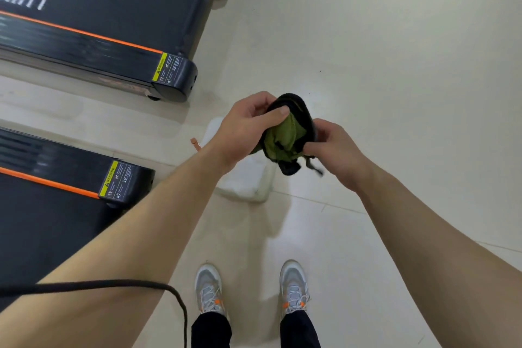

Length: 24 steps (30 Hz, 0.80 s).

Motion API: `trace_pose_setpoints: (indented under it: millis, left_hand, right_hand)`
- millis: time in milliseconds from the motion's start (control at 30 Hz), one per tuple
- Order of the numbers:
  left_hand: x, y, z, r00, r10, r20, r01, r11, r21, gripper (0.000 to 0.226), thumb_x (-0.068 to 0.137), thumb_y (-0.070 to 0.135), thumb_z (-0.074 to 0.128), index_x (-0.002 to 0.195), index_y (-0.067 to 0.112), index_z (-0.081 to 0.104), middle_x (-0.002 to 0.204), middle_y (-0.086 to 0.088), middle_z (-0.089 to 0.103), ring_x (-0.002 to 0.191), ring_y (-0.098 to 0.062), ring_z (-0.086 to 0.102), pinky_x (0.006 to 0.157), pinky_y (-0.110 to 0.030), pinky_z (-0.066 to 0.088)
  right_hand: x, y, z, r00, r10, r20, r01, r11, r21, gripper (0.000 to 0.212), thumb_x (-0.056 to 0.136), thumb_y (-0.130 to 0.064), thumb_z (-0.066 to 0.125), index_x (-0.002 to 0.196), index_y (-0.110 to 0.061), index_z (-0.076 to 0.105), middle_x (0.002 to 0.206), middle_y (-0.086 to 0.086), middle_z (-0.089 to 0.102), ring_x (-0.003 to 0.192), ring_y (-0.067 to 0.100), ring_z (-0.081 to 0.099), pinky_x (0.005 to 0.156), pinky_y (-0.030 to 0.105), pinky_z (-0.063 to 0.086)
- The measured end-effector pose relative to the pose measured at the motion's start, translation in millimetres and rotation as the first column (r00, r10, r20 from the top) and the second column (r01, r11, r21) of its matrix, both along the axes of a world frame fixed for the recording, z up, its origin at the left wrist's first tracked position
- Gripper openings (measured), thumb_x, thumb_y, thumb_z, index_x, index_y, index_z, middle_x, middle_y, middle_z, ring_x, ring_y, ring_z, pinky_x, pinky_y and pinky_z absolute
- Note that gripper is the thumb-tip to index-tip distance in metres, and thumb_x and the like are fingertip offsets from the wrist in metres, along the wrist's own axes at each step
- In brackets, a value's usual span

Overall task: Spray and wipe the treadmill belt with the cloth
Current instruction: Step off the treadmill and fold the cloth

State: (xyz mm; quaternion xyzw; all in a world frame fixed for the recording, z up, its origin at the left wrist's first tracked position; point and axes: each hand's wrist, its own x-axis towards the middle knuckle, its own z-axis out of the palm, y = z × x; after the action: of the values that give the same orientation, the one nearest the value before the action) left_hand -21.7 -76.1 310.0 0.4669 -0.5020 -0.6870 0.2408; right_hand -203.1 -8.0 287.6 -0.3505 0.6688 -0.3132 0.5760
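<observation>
Both my hands hold a bunched cloth [285,138], olive green with black edging, at mid-frame above the floor. My left hand [248,127] grips its upper left side with the thumb pressed on top. My right hand [336,150] pinches its right lower edge. Two black treadmills with orange side stripes lie to my left: the far treadmill [107,17] and the near treadmill [42,206]. Their belts run off the left edge. No spray bottle is visible.
A white block-shaped object [248,178] sits on the cream tile floor under my hands, with a small orange tag [195,143] beside it. My grey shoes [209,288] stand at the bottom. A black cord [113,282] crosses my left forearm.
</observation>
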Motion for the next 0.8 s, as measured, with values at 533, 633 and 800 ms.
trace_pose_setpoints:
  millis: [533,633,800]
  left_hand:
    - [-5,-37,29,0.911,-0.08,0.405,0.124,0.989,-0.085,0.034,0.094,0.039,0.075,0.098,0.006,0.08,0.094,-0.016,0.08,0.084,-0.03,0.078,0.085,-0.043,0.065]
    - [0,-33,19,0.919,0.058,0.39,-0.03,0.997,-0.077,0.035,0.098,0.038,0.069,0.099,0.004,0.076,0.089,-0.025,0.074,0.075,-0.029,0.07,0.074,-0.052,0.063]
    - [3,-40,19,0.914,0.272,0.3,-0.294,0.955,0.031,0.016,0.093,0.028,0.072,0.085,0.015,0.078,0.081,-0.001,0.075,0.079,-0.022,0.071,0.071,-0.032,0.059]
  right_hand:
    - [-37,18,-18,0.984,-0.153,-0.091,0.157,0.987,0.038,0.015,0.099,-0.018,0.06,0.092,-0.01,0.071,0.082,0.01,0.071,0.073,0.024,0.067,0.066,0.037,0.058]
    - [-37,14,-9,0.985,-0.173,-0.006,0.173,0.983,0.059,0.014,0.099,-0.018,0.06,0.088,-0.018,0.069,0.067,-0.005,0.067,0.057,0.014,0.063,0.049,0.025,0.049]
    - [-50,10,0,0.99,-0.141,0.023,0.138,0.985,0.104,0.026,0.093,-0.033,0.071,0.072,-0.019,0.063,0.064,-0.003,0.061,0.057,0.015,0.056,0.051,0.023,0.042]
